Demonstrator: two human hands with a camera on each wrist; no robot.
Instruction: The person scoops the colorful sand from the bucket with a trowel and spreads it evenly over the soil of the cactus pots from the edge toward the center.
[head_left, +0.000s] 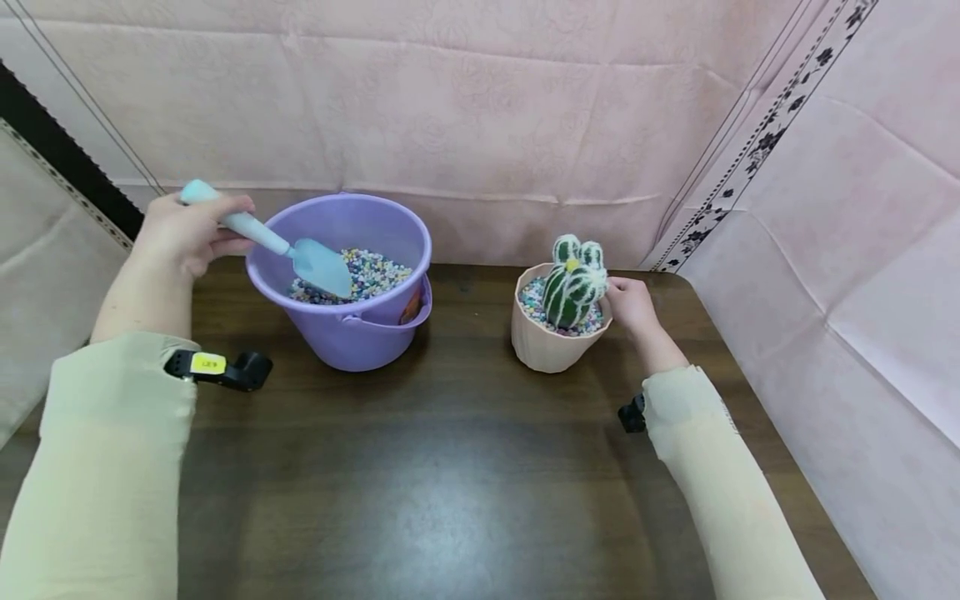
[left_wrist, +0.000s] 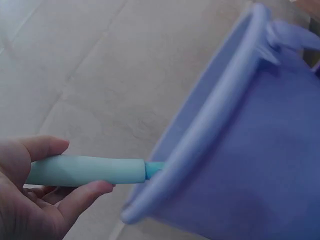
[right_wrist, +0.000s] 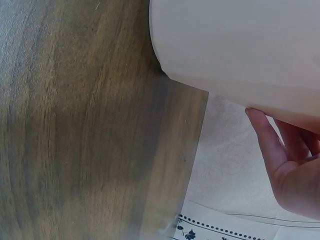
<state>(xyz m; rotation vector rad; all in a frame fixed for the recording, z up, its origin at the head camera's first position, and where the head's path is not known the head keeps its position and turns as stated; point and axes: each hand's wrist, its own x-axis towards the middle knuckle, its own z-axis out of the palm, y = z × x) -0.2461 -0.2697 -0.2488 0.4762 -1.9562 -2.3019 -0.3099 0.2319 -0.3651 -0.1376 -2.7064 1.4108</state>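
Observation:
In the head view my left hand (head_left: 180, 232) grips the pale handle of a light blue trowel (head_left: 321, 268). The trowel's blade tilts down inside a purple bucket (head_left: 352, 337), over small multicoloured pebbles (head_left: 378, 275). In the left wrist view, thumb and fingers wrap the trowel handle (left_wrist: 95, 170) beside the bucket's rim (left_wrist: 210, 115). My right hand (head_left: 632, 302) holds the rim of a cream flower pot (head_left: 551, 354) at its right side; some fingertips are hidden. A green and white cactus (head_left: 567, 296) with a yellow flower stands upright in the pot, among similar pebbles.
Both containers stand at the back of a dark wooden table (head_left: 450, 483), the pot right of the bucket. Pinkish cloth (head_left: 465, 117) hangs close behind and on the sides. The bucket's purple carrying handle (head_left: 393, 325) hangs down its front right.

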